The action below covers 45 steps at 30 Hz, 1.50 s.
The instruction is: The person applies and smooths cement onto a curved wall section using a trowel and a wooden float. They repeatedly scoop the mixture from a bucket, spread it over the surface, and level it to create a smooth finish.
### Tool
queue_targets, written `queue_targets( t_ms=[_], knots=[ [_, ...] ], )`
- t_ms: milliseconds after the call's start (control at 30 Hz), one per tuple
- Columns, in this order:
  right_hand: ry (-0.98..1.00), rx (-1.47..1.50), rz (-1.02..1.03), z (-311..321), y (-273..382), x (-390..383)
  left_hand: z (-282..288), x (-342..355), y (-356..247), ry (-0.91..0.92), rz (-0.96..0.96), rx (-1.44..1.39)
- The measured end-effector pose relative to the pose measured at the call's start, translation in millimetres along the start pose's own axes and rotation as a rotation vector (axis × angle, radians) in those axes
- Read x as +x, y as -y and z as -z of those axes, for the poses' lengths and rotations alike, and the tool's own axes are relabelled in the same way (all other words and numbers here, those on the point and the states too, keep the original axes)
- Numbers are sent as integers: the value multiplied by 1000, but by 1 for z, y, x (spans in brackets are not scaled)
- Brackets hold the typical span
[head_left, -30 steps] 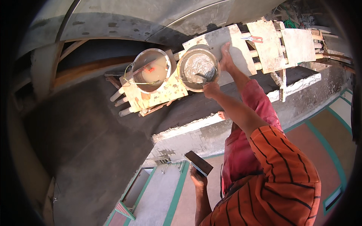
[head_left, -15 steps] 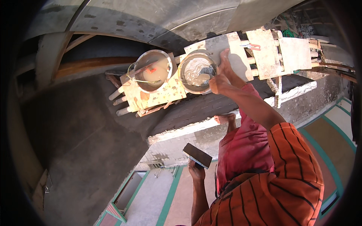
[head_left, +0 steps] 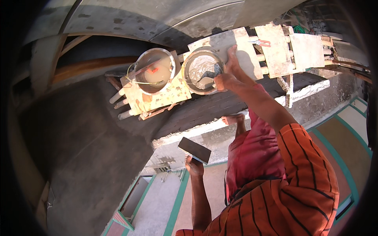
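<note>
- While the head view looks down on the work, the right hand (head_left: 224, 81) is at the near right rim of the bucket (head_left: 184, 76), fingers closed around what looks like the handle of a trowel (head_left: 206, 83), mostly hidden by the fist.
- The trowel's blade lies inside the bucket, at the wet grey paste (head_left: 198, 67); how deep it sits I cannot tell.
- Nearer the body than the bucket and well apart from it, the left hand (head_left: 194, 166) grips a float (head_left: 195, 150) from below, its dark broad face tilted toward the camera; the float's handle is out of sight.
- Left of the bucket stands a pail (head_left: 173, 67) of cloudy liquid, with a red piece (head_left: 152, 70) in it.
- Right of the bucket, the right foot (head_left: 232, 59) is planted close by on the boards (head_left: 274, 57); farther right lie pliers (head_left: 263, 43).
- For good blade work, I would slide the trowel under the paste at a shallow angle, wrist loose, and level the blade before it clears the bucket's rim.
- Scraping the underside on that rim should limit drips; the foot beside the bucket calls for a short, controlled stroke.
- Keeping the float steady, away from the bucket, seems wise.
</note>
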State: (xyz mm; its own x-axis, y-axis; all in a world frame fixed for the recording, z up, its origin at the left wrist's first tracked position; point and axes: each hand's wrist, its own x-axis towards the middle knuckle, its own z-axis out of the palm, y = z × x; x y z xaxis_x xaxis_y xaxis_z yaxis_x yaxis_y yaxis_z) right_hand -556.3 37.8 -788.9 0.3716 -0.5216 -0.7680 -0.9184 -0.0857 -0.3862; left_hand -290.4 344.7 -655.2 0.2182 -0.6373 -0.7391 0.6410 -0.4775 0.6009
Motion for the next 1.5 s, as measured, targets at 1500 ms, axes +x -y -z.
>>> queue_targets(
  t_ms=[1500],
  knots=[
    [-1244,-19,572,49,102,-383,-248,-17,-202,242,-904,-576]
  ],
)
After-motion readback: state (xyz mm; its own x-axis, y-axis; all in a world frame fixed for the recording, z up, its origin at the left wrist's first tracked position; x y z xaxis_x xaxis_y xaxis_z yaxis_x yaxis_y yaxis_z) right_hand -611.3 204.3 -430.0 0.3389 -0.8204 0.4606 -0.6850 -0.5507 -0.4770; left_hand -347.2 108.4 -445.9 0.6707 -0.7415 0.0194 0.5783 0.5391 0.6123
